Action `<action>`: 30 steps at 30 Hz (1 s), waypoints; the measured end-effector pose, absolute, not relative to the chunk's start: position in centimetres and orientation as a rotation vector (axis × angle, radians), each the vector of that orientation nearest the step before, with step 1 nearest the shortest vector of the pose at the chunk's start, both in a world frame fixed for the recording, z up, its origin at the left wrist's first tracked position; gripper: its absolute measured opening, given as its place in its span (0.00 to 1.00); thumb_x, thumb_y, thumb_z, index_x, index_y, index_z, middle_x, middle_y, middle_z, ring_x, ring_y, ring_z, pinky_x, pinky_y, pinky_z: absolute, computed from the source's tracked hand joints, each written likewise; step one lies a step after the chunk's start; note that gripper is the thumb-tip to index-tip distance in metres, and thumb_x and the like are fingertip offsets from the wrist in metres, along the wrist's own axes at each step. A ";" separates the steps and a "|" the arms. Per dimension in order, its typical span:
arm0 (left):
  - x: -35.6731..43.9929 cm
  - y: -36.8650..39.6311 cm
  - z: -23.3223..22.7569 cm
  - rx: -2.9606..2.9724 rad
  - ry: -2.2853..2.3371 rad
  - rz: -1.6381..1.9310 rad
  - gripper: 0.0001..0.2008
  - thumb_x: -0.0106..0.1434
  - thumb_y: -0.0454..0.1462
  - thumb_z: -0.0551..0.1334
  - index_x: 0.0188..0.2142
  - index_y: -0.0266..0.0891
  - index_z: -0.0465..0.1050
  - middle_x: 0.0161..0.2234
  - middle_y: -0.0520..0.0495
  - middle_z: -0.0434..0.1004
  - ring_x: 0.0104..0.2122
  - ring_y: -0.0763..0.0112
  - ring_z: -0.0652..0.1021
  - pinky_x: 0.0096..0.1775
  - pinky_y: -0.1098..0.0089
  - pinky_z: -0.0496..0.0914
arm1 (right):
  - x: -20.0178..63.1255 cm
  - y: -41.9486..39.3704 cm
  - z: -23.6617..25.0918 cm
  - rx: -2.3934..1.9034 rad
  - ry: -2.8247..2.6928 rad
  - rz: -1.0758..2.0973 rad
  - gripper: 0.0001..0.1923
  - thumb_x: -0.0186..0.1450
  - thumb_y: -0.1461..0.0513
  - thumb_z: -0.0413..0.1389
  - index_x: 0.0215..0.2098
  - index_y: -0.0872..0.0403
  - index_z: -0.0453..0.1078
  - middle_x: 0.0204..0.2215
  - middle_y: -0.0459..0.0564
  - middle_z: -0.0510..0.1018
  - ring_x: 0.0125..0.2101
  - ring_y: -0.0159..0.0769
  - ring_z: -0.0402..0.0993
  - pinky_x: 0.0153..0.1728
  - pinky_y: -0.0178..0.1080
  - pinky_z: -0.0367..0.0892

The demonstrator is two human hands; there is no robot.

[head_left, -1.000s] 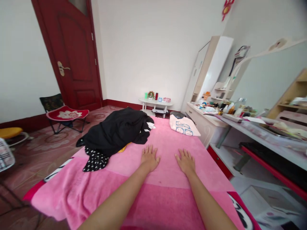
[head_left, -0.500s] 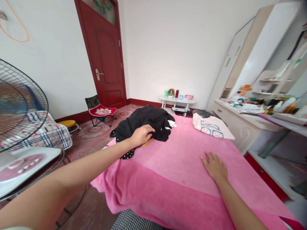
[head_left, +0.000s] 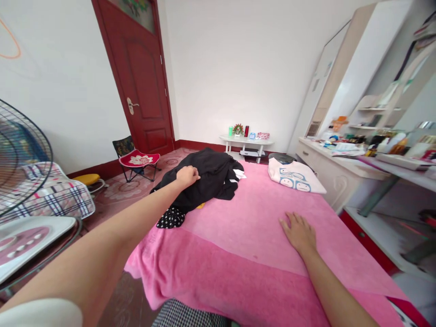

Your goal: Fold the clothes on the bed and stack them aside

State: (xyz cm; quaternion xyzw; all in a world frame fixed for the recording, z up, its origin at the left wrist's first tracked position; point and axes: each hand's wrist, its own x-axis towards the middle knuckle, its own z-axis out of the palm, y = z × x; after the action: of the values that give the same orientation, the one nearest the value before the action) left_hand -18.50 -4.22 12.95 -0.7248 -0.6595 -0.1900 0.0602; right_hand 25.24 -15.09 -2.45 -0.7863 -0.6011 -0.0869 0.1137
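My left hand is on top of a heap of black clothing, its fingers curled closed on the black cloth. From the near side of the heap sticks out a black piece with white polka dots, beside a small bit of yellow fabric. White cloth shows at the heap's right end. My right hand lies flat on the pink blanket, fingers apart and holding nothing. Beyond it, a folded pale pink shirt with blue prints rests at the blanket's far right.
A fan stands close on the left. Past the blanket are a folding stool with a red seat, a yellow stool and a low white table. A cluttered dresser lines the right side.
My left hand has moved up and left over the black heap, from its near edge, and its fingers have closed. The right hand stays flat on the blanket. The view has shifted slightly.
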 end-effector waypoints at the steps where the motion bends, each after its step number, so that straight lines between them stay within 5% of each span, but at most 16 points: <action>1: -17.9 -4.2 13.5 -2.172 -2.002 -0.563 0.06 0.55 0.39 0.64 0.27 0.39 0.74 0.36 0.43 0.77 0.41 0.57 0.76 0.40 0.65 0.69 | 25.3 -15.0 -2.5 -2.302 -1.759 -0.251 0.31 0.66 0.46 0.38 0.60 0.51 0.60 0.61 0.56 0.60 0.59 0.50 0.54 0.55 0.54 0.52; 7: -12.7 -4.1 21.6 -2.058 -1.929 -0.759 0.10 0.64 0.38 0.55 0.42 0.36 0.69 0.41 0.37 0.75 0.44 0.56 0.75 0.45 0.60 0.68 | 25.4 -15.1 -2.7 -2.258 -1.731 -0.235 0.29 0.66 0.47 0.40 0.59 0.51 0.61 0.61 0.58 0.61 0.59 0.51 0.55 0.54 0.55 0.52; 11: -7.6 -4.6 28.7 -2.164 -1.449 -1.441 0.07 0.66 0.37 0.54 0.39 0.36 0.68 0.36 0.45 0.73 0.43 0.62 0.75 0.48 0.60 0.66 | 25.5 -15.3 -2.7 -2.184 -1.725 -0.229 0.28 0.66 0.49 0.42 0.57 0.53 0.63 0.60 0.59 0.62 0.58 0.51 0.56 0.54 0.54 0.53; 14: -4.6 -4.8 29.6 -2.218 -1.257 -1.650 0.07 0.68 0.36 0.51 0.39 0.36 0.67 0.35 0.48 0.72 0.42 0.65 0.75 0.48 0.61 0.66 | 26.0 -15.4 -2.6 -2.081 -1.649 -0.176 0.27 0.65 0.50 0.43 0.54 0.58 0.65 0.56 0.61 0.67 0.55 0.50 0.62 0.53 0.50 0.56; 21: -2.6 -7.8 12.0 -2.750 -1.772 -0.820 0.14 0.63 0.43 0.58 0.41 0.35 0.71 0.39 0.43 0.76 0.40 0.64 0.77 0.43 0.68 0.70 | 27.0 -15.9 -1.9 -1.859 -1.282 -0.005 0.29 0.65 0.48 0.40 0.47 0.60 0.69 0.44 0.61 0.75 0.45 0.47 0.70 0.46 0.44 0.63; 24: -2.6 -9.5 4.4 -2.769 -1.790 -0.712 0.22 0.58 0.46 0.62 0.49 0.37 0.70 0.53 0.38 0.69 0.53 0.56 0.71 0.53 0.63 0.64 | 26.9 -15.9 -1.7 -1.843 -1.366 -0.015 0.28 0.66 0.50 0.39 0.45 0.59 0.72 0.44 0.61 0.76 0.46 0.46 0.69 0.48 0.43 0.61; 27: -2.6 -10.3 1.0 -2.625 -1.749 -0.695 0.24 0.66 0.48 0.52 0.56 0.41 0.64 0.62 0.40 0.57 0.62 0.56 0.58 0.60 0.58 0.53 | 27.0 -15.8 -2.1 -1.831 -1.472 -0.038 0.26 0.66 0.51 0.40 0.40 0.58 0.74 0.42 0.59 0.77 0.43 0.44 0.70 0.47 0.42 0.62; 30: -2.7 -10.1 0.3 -2.566 -1.699 -0.656 0.24 0.67 0.50 0.49 0.57 0.43 0.64 0.62 0.42 0.57 0.62 0.58 0.58 0.60 0.59 0.54 | 27.3 -15.5 -2.8 -1.826 -1.514 -0.077 0.21 0.63 0.54 0.44 0.37 0.56 0.75 0.41 0.56 0.78 0.42 0.42 0.71 0.46 0.40 0.63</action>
State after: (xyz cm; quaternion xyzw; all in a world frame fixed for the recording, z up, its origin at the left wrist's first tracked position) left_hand -2.66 -10.12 0.26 -0.8154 -0.5400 -0.2086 -0.0029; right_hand 27.29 -15.45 -2.75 -0.7134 -0.5914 -0.0300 0.3747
